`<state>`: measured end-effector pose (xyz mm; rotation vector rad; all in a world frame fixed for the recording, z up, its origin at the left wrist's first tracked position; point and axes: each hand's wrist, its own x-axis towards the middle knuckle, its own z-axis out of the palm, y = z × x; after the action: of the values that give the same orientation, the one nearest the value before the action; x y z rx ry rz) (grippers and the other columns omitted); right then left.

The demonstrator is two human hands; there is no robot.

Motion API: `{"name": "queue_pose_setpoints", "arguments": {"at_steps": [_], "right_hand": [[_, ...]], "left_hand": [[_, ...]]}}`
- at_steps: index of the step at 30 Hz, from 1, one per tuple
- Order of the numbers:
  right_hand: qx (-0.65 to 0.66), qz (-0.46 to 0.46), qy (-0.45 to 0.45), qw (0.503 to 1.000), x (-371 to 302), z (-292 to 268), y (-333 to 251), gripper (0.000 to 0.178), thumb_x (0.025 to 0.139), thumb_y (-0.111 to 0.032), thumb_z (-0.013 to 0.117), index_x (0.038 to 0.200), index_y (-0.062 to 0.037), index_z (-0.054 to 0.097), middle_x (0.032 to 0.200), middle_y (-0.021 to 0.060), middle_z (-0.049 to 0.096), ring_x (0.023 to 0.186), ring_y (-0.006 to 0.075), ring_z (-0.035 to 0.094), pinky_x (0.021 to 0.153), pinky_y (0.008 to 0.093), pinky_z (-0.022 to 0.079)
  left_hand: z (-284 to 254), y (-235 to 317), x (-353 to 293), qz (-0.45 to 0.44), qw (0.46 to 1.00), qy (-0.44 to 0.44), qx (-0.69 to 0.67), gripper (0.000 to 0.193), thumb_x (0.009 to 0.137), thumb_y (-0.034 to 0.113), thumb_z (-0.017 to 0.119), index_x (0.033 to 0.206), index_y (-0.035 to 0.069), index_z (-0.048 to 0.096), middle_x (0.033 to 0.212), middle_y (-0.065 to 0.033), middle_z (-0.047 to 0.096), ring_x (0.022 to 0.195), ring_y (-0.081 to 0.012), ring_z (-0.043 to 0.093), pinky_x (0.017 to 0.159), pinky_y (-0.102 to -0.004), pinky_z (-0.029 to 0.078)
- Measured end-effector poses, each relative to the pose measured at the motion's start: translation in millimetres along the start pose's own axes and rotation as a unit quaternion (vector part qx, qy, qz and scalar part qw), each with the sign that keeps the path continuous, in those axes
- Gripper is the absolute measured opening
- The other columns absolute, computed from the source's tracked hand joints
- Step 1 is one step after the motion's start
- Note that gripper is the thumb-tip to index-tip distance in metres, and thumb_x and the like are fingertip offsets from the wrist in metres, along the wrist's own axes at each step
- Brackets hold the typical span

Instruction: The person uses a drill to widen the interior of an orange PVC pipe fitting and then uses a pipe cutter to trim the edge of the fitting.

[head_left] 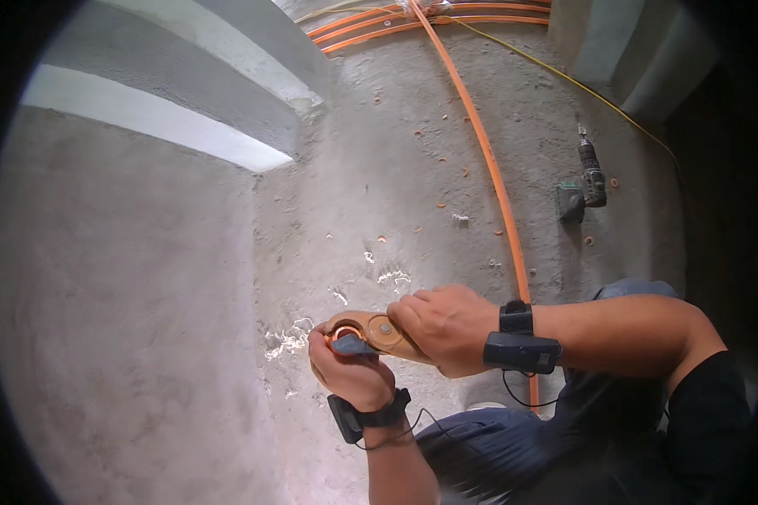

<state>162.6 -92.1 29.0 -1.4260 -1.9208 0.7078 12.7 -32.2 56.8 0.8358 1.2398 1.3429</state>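
Note:
My right hand (455,324) is wrapped round the handles of a tan pipe cutter (385,331) with a round pivot. The cutter's curved jaw and grey blade point left, toward my left hand (354,377). In that jaw an orange pipe (330,338) shows end-on as a ring. My left fingers close around the pipe from the left and below; its length is hidden behind the hand and tool. Both wrists carry black strapped devices with thin cables.
A long orange pipe (480,135) runs across the concrete floor and passes beneath my right arm. A cordless drill (588,181) lies to the right. White shavings (286,338) and small orange rings are scattered about. Grey wall edges (168,130) stand left; a yellow cable (564,77) crosses the back.

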Motion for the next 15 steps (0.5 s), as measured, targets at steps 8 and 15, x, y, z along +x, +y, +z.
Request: {"name": "queue_pose_setpoints", "arguments": {"at_steps": [8, 15], "right_hand": [[-0.049, -0.024, 0.015, 0.998, 0, -3, 7, 0.036, 0.088, -0.017, 0.074, 0.116, -0.0013, 0.056, 0.098, 0.0150, 0.067, 0.092, 0.0325, 0.070, 0.075, 0.0405, 0.056], [-0.030, 0.042, -0.114, 0.992, 12, -20, 12, 0.034, 0.092, -0.018, 0.071, 0.117, -0.0003, 0.056, 0.101, 0.0143, 0.067, 0.096, 0.0320, 0.069, 0.082, 0.0408, 0.055]], "left_hand": [[-9, 2, 4, -0.085, 0.996, -0.026, 0.022, 0.034, 0.106, 0.033, 0.042, 0.101, 0.007, 0.063, 0.094, -0.0066, 0.066, 0.083, -0.0194, 0.067, 0.066, -0.0332, 0.054], [-36, 3, 16, -0.227, 0.962, -0.151, -0.031, 0.029, 0.103, 0.034, 0.047, 0.105, 0.010, 0.063, 0.095, -0.0067, 0.067, 0.082, -0.0185, 0.068, 0.057, -0.0311, 0.053]]}}
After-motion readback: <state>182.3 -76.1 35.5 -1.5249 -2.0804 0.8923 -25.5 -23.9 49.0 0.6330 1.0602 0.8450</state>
